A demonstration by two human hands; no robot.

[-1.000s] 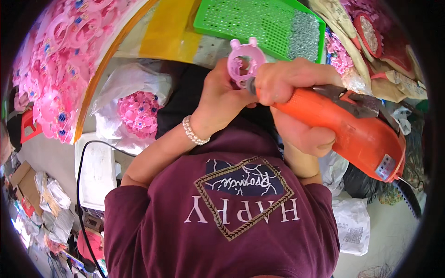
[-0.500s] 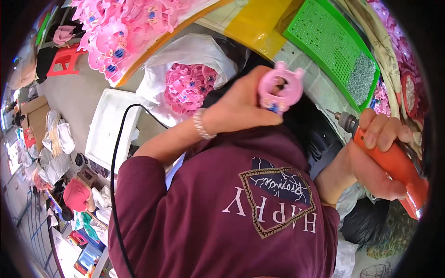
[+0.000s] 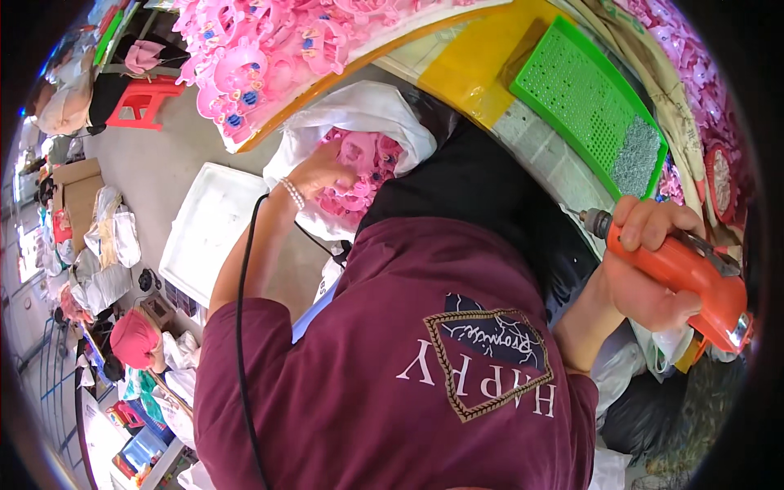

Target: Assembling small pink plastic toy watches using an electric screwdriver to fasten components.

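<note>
In my right hand (image 3: 653,261) is an orange electric screwdriver (image 3: 690,286), its thin bit pointing left. My left hand (image 3: 322,170), with a beaded bracelet at the wrist, reaches into the mouth of a white sack (image 3: 384,102). Between its thumb and fingers is a pink plastic animal-head frame (image 3: 359,149) with round ears; part of it is hidden. More pink frames with small blue parts (image 3: 347,200) fill the sack beneath the hand.
A heap of pink frames (image 3: 245,61) covers the table at the upper left. On the right, a green perforated tray (image 3: 563,98) holds small silver screws (image 3: 637,155). A white bin (image 3: 208,233) and a red stool (image 3: 147,102) stand on the floor. A black cord (image 3: 242,343) crosses my left side.
My left hand has carried the pink frame from in front of me, left and down into the white sack's mouth. The screwdriver has shifted slightly and stays in my right hand.
</note>
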